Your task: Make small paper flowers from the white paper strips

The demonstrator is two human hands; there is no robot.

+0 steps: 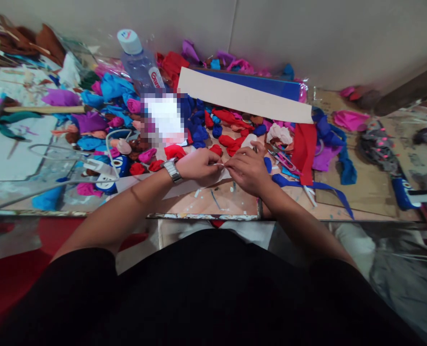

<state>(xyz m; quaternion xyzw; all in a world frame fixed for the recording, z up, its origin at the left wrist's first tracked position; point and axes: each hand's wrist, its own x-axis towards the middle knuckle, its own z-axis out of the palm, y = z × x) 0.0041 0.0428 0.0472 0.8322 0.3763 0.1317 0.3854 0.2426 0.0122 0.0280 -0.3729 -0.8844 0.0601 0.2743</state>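
My left hand, with a metal watch on its wrist, has thumb and fingers pinched together on a thin white strip. My right hand meets it fingertip to fingertip, its thumb and index finger closed at the strip's other end. Whether the strip is paper, cloth or thread is too small to tell. A pale flat band lies on the table under my left wrist. Red cloth pieces lie just beyond my fingers. Pink-handled scissors rest right of my right hand.
Bunched blue cloth and other coloured scraps cover the table's back. A clear bottle stands behind them, near a pixelated white patch. A cream strip lies across the pile. A grey cable and hammer are at left.
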